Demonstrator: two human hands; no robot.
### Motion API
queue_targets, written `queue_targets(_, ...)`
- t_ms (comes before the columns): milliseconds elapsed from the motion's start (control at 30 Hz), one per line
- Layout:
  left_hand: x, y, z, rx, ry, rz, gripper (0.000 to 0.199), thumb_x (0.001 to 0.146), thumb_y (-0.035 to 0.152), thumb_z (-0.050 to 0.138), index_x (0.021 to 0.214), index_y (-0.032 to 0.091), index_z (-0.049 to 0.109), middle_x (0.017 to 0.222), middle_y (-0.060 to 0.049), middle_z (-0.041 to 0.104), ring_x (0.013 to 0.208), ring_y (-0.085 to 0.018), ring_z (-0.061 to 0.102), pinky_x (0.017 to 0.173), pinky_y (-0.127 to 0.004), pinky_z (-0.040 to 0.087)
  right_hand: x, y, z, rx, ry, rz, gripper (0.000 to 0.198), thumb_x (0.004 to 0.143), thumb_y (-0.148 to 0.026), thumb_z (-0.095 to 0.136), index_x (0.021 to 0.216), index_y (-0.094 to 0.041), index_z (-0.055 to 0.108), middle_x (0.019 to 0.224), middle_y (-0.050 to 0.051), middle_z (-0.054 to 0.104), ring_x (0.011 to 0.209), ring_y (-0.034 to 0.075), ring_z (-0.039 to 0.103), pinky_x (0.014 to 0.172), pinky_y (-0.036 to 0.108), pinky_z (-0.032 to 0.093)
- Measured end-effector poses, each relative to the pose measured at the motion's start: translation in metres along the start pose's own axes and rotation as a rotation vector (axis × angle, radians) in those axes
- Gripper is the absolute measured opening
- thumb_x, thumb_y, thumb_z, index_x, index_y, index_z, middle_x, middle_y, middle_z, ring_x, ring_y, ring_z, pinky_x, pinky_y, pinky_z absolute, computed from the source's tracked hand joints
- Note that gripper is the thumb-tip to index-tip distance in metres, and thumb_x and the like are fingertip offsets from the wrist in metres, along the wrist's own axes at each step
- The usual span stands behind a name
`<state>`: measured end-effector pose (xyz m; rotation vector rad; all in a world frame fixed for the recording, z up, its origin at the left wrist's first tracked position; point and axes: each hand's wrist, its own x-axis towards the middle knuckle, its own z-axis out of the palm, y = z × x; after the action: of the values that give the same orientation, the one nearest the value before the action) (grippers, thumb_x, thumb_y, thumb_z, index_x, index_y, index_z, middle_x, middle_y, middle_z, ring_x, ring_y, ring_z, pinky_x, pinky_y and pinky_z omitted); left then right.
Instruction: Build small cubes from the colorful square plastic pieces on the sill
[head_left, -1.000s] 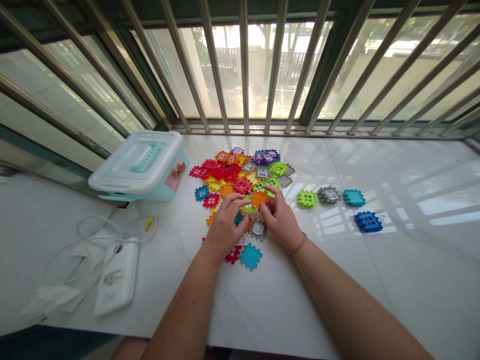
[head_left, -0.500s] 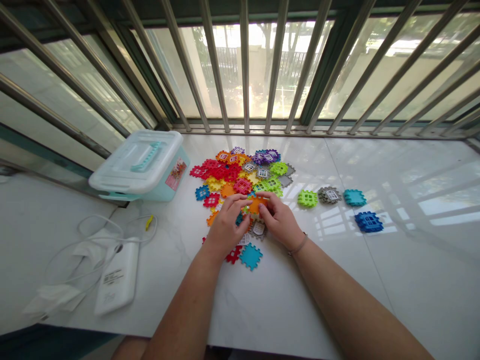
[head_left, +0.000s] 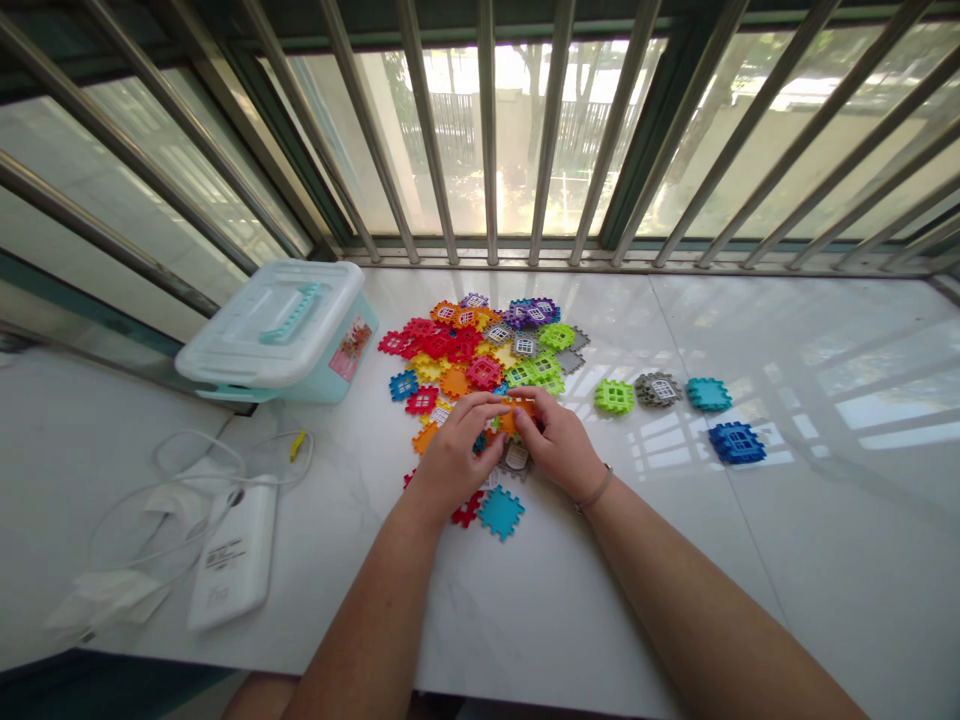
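Over the near part of a colourful pile of interlocking building tiles [head_left: 485,374], both my hands meet at an orange building tile [head_left: 516,414]. My right hand [head_left: 556,438] grips it between thumb and fingers. My left hand [head_left: 459,450] is curled, with its fingertips at the tile's left edge; fingers partly hide the tile. Just below the hands lie a grey window tile [head_left: 516,458] and a flat light-blue tile [head_left: 502,513]. A red tile [head_left: 466,511] shows beside my left wrist.
Right of the pile sit a green stack [head_left: 614,397], a grey stack [head_left: 658,389], a teal stack [head_left: 709,394] and a dark-blue stack [head_left: 737,443]. A lidded box [head_left: 277,335], white power bank [head_left: 234,550] and cable [head_left: 199,436] are at left. Metal bars [head_left: 487,140] line the back.
The orange tile has tilted between my fingers, showing less of its flat face. My hands have stayed almost in place, and the pile and stacks look the same.
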<state>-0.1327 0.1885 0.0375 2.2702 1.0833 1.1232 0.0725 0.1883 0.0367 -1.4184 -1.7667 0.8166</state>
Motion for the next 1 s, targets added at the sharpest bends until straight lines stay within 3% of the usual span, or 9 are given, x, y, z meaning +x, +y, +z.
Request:
queue_targets(533, 0.0013, 0.0014, -0.0021, -0.046, 0.013, 0.035, 0.034, 0.103, 0.015, 0.069, 0.135, 0.026, 0.065, 0.136, -0.008, 0.072, 0.134, -0.024, 0.066, 0.117, -0.047, 0.056, -0.0003, 0.0007, 0.0014, -0.035, 0.004, -0.013, 0.037, 0.11, -0.043, 0.053, 0.139, -0.026, 0.068, 0.076, -0.001, 0.068, 0.065, 0.019, 0.062, 0.063, 0.031, 0.041)
queue_targets(800, 0.0002, -0.0033, 0.0004, 0.05, 0.03, 0.0, 0.037, 0.101, 0.016, 0.07, 0.136, 0.025, 0.064, 0.135, -0.01, 0.071, 0.132, -0.026, 0.067, 0.115, -0.049, 0.057, 0.0007, 0.0065, 0.0007, 0.11, 0.026, 0.046, 0.037, 0.114, -0.043, 0.045, 0.135, -0.028, 0.07, 0.072, -0.001, 0.068, 0.065, 0.021, 0.067, 0.064, 0.033, 0.048)
queue_targets(1000, -0.0003, -0.0028, 0.0001, 0.014, 0.013, 0.024, 0.038, 0.1, 0.017, 0.073, 0.136, 0.025, 0.063, 0.136, -0.01, 0.071, 0.133, -0.026, 0.066, 0.116, -0.049, 0.056, 0.0008, 0.005, -0.0003, 0.079, 0.038, -0.001, 0.036, 0.113, -0.043, 0.046, 0.133, -0.028, 0.072, 0.091, 0.002, 0.076, 0.074, 0.021, 0.068, 0.07, 0.033, 0.049)
